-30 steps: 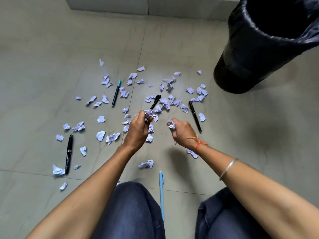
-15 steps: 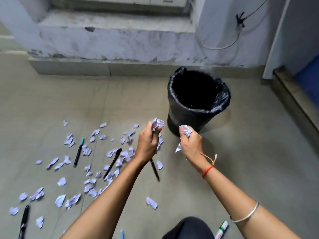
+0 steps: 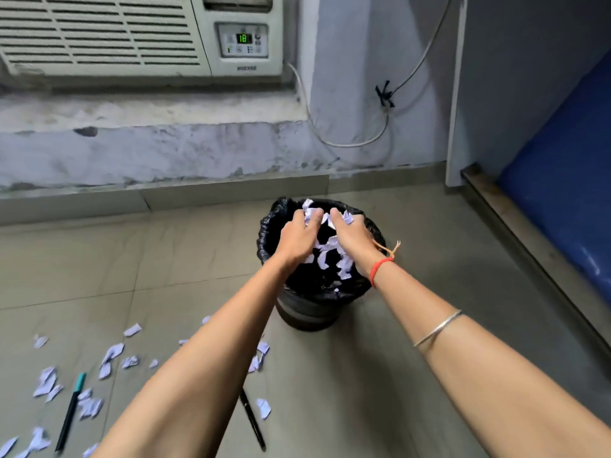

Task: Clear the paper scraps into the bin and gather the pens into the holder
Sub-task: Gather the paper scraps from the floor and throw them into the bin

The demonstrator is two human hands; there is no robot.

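A black bin [image 3: 264, 233] lined with a black bag stands on the tiled floor near the wall. My left hand [image 3: 297, 236] and my right hand [image 3: 350, 236] hover side by side over its mouth, fingers spread downward. White paper scraps [image 3: 330, 252] tumble from them into the bin, and a few still cling at the fingertips. More paper scraps [image 3: 110, 355] lie scattered on the floor at lower left. Among them lies a teal-capped pen [image 3: 69, 414]. A black pen [image 3: 253, 421] rests on the floor under my left forearm. No pen holder is in view.
A window air conditioner [image 3: 132, 34] sits in the wall above a concrete ledge [image 3: 148, 140]. A white cable [image 3: 330, 137] hangs beside it. At the right runs a raised threshold [image 3: 515, 239] with a blue surface [image 3: 562, 193] behind it.
Both hands have carried their scraps from above the floor to over the bin and have opened, so the scraps are falling in. The view has tilted up toward the wall.
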